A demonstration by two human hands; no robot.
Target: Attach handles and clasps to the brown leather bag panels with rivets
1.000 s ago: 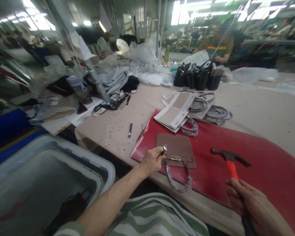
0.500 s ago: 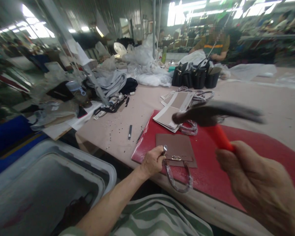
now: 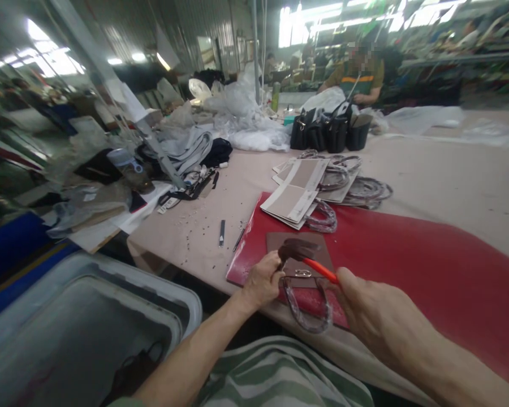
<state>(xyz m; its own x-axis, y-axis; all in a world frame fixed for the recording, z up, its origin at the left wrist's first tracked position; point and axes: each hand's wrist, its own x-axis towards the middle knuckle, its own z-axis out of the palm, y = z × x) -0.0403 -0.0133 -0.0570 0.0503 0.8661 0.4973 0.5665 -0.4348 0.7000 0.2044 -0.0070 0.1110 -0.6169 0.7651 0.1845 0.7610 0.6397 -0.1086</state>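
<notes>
My right hand (image 3: pixel 362 299) is closed round the red handle of a claw hammer (image 3: pixel 299 249). The hammer's dark head is down over my left fist, at the top of a metal punch. My left hand (image 3: pixel 261 281) is closed on that punch, which the hammer head now mostly hides. Beneath both lies a brown leather bag panel (image 3: pixel 275 242) with a gold metal clasp (image 3: pixel 302 273). A plastic-wrapped handle loop (image 3: pixel 309 327) hangs from the panel's near edge. The panel rests on a red mat (image 3: pixel 390 254).
Behind the panel lie stacked bag pieces (image 3: pixel 297 189) with wrapped handles. A flat blade-like tool (image 3: pixel 221 233) and small scattered bits lie to the left. A grey bin (image 3: pixel 186 288) stands below left. Black bags (image 3: pixel 331 133) stand further back, near a co-worker (image 3: pixel 360 79).
My right hand has swung the hammer down and leftward, from raised above the mat to the punch in my left hand. The left hand stays on the panel.
</notes>
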